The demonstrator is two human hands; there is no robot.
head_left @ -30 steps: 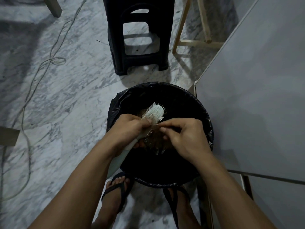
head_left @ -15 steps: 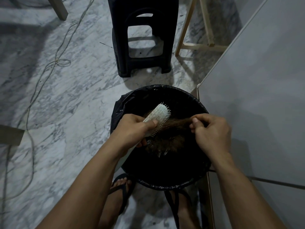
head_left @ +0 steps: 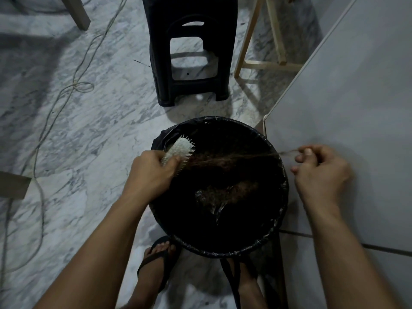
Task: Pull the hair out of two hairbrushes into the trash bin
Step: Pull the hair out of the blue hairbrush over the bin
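Head view, from the left: a thin cable [head_left: 44,130] trails over the marble floor [head_left: 100,121]. Your left hand [head_left: 151,172] is wrapped tight round the handle of the white hairbrush [head_left: 179,151], whose bristled head sticks up and away over the left rim of the trash bin [head_left: 223,252], which is lined with a black bag. From the bristles a band of brown hair [head_left: 223,158] stretches rightward across the bin's opening, thinning to a few strands past the right rim. A clump of hair already lies on the liner inside. A black plastic stool [head_left: 189,50] stands beyond the bin. Your right hand [head_left: 321,175], over the grey tabletop [head_left: 356,97] just right of the bin, pinches the hair's end between thumb and fingers, the other fingers curled in.
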